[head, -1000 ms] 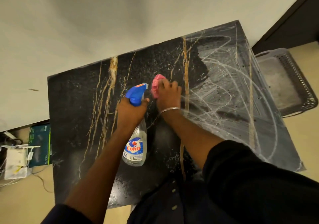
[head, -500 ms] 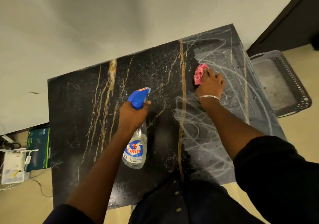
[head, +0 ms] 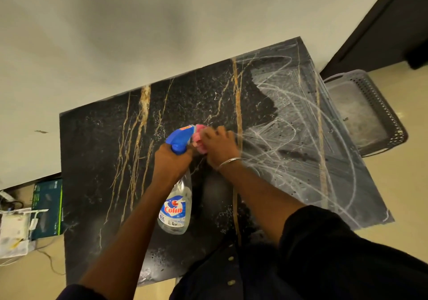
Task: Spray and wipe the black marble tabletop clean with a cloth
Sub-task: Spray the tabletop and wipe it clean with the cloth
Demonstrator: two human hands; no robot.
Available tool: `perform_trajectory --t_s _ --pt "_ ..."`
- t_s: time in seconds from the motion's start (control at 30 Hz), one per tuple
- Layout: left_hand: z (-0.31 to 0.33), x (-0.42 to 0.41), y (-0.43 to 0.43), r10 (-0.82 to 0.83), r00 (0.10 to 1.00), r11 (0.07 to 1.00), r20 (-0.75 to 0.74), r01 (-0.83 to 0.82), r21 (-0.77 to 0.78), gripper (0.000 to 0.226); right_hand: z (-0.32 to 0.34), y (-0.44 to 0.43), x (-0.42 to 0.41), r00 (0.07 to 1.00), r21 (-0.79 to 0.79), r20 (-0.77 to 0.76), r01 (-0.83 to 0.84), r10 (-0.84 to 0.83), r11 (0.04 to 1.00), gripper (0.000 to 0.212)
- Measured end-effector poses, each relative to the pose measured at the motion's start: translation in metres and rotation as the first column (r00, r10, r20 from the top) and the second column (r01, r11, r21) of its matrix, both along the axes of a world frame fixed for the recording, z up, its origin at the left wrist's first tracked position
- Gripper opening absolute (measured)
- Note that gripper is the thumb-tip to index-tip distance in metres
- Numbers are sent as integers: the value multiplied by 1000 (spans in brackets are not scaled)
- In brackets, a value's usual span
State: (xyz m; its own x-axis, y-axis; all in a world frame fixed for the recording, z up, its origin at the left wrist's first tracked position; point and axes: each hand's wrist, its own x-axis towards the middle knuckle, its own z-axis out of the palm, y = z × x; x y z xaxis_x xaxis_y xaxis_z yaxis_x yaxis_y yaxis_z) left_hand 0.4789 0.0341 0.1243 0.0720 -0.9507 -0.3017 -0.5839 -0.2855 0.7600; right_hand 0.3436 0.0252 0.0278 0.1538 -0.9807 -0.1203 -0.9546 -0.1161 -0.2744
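Dim, warm indoor light with soft shadow pooling across the wall (head: 139, 33). The right hand (head: 220, 144) smears with motion blur; straight edges bow from wide-angle distortion

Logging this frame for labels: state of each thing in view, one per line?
tabletop: right half smeared with white wipe streaks, left half without streaks
spray bottle: held off the surface in left hand, nozzle pointing away, little liquid showing
cloth: bunched under right hand, pressed on the tabletop near its middle
basket: on the floor right of the table, nothing in it
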Motion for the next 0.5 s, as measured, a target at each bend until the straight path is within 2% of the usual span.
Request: perform_trajectory --t_s 0.1,0.2,0.33,0.4,0.5 --pt "3 -2 0 -35 999 999 -1 35 -9 13 -2 -1 -66 969 1 -115 219 -218 976 64" --pt "6 -5 3 -75 997 997 -2 75 -12 11 -1 1 -118 896 17 -136 429 -423 903 72" --pt "8 -12 9 -68 997 998 -46 68 -17 17 1 0 -103 809 76 -94 587 -581 806 74" --pt "8 -14 12 -53 997 999 -55 52 -8 19 1 2 -72 845 76 -73 534 -529 842 73" --pt "8 -14 15 -30 999 1000 -44 30 2 20 -3 14 -15 952 46 5 305 -306 951 68"
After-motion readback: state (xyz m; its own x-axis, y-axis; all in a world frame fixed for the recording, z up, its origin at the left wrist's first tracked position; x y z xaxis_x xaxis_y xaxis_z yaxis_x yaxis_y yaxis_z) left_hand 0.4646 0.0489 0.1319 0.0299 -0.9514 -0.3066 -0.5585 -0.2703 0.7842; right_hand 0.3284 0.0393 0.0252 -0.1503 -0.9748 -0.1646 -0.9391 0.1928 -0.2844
